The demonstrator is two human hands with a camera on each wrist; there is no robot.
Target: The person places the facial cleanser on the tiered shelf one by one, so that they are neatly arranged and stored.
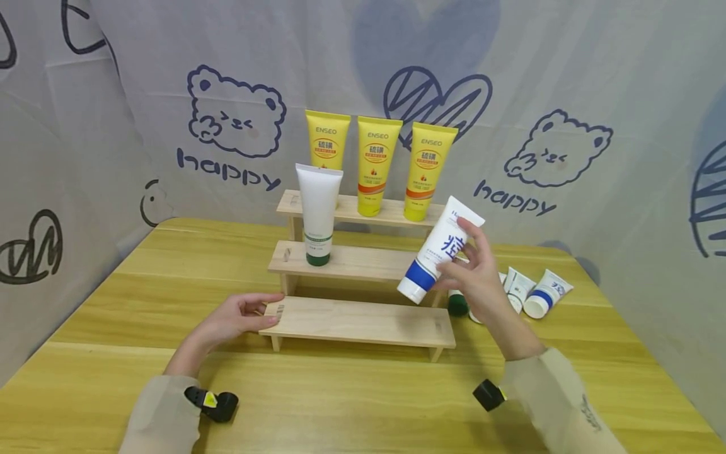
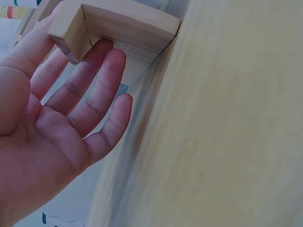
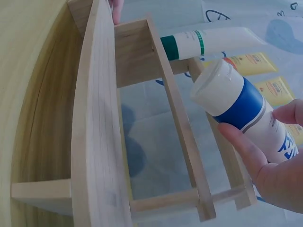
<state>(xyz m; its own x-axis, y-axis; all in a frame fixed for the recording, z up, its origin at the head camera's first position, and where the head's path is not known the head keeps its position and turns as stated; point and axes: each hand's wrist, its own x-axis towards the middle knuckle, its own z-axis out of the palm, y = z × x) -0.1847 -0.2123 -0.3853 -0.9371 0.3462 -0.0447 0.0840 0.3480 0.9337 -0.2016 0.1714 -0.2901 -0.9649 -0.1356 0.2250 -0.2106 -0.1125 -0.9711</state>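
My right hand pinches a white squeeze tube with a blue band, tilted with its cap down, in front of the right part of the middle step. In the right wrist view the white cap of this tube points toward the wooden rack. My left hand holds the left end of the lowest step of the three-step wooden display rack. A white tube with a green cap stands on the left of the middle step. Three yellow tubes stand on the top step, one partly hidden.
Several tubes lie on the table right of the rack, among them a white tube with a blue band and a white tube; my right hand partly hides some. A printed cloth hangs behind.
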